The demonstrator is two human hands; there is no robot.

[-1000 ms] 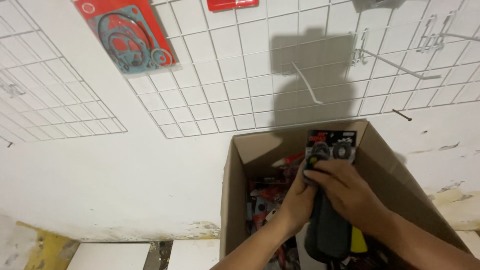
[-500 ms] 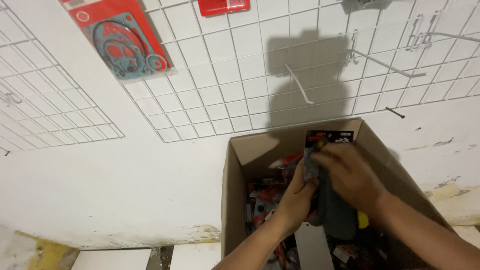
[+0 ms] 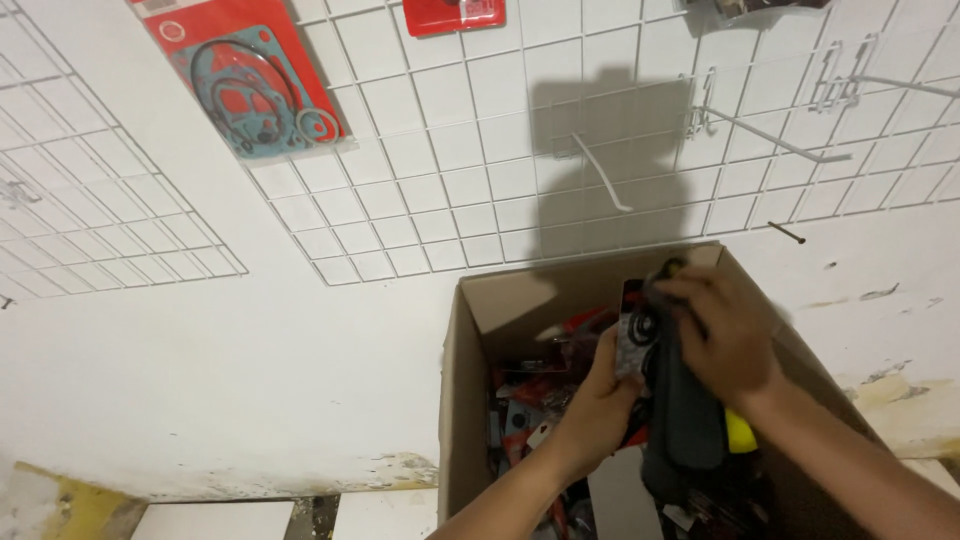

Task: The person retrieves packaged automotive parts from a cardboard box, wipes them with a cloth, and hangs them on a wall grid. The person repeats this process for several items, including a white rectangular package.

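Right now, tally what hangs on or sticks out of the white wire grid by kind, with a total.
Red packets hanging in full or part view: 2, a gasket packet and a small packet
Bare white hooks: 3
Dark packet cut off at top edge: 1
Total: 6

Both forearms reach up from below, the left hand (image 3: 600,390) with fingers curled closed and the right hand (image 3: 725,335) cupped palm-down beside it
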